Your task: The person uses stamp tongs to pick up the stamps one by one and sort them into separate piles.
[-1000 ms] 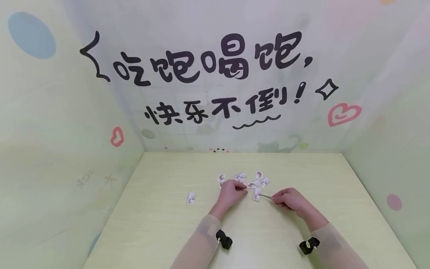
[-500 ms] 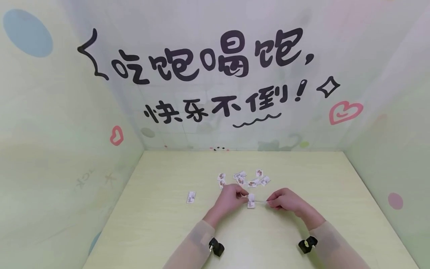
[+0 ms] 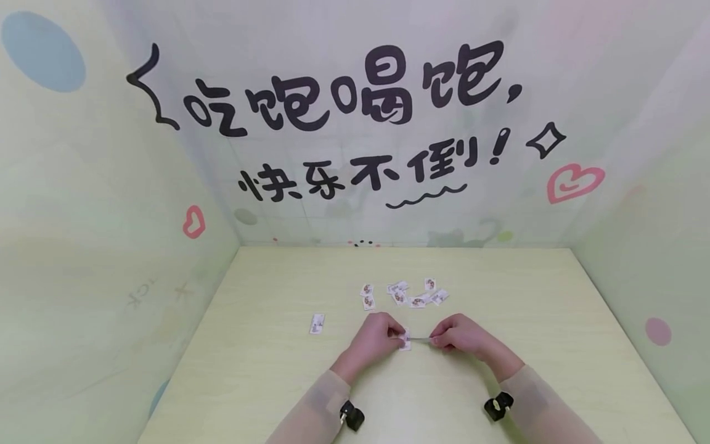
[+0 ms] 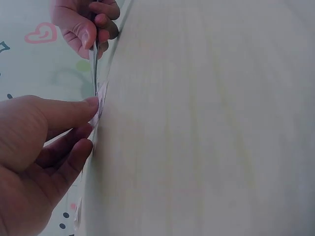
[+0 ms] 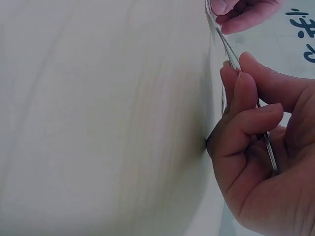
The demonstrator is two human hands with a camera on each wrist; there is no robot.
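My left hand (image 3: 373, 343) pinches a small printed white paper piece (image 3: 407, 346) by its left edge, just above the table. From the other side, a pair of slim metal tweezers (image 3: 420, 338) reaches to the same piece, with the tips at its printed middle. Those tweezers lie between the thumb and fingers of my right hand (image 3: 468, 339). The left wrist view shows thumb and index finger on the piece (image 4: 102, 93), with the tweezers coming down from above. Whether the tweezer tips grip it or only touch it, I cannot tell.
Several similar paper pieces (image 3: 399, 298) lie loosely, some overlapping, behind the hands on the pale wooden table (image 3: 266, 382). One lone piece (image 3: 317, 324) lies to the left. Printed walls (image 3: 355, 185) enclose the table at the back and sides.
The tweezers have drawn the paper piece from the front right of the group toward the near middle. My left hand has moved nearer and now holds it.
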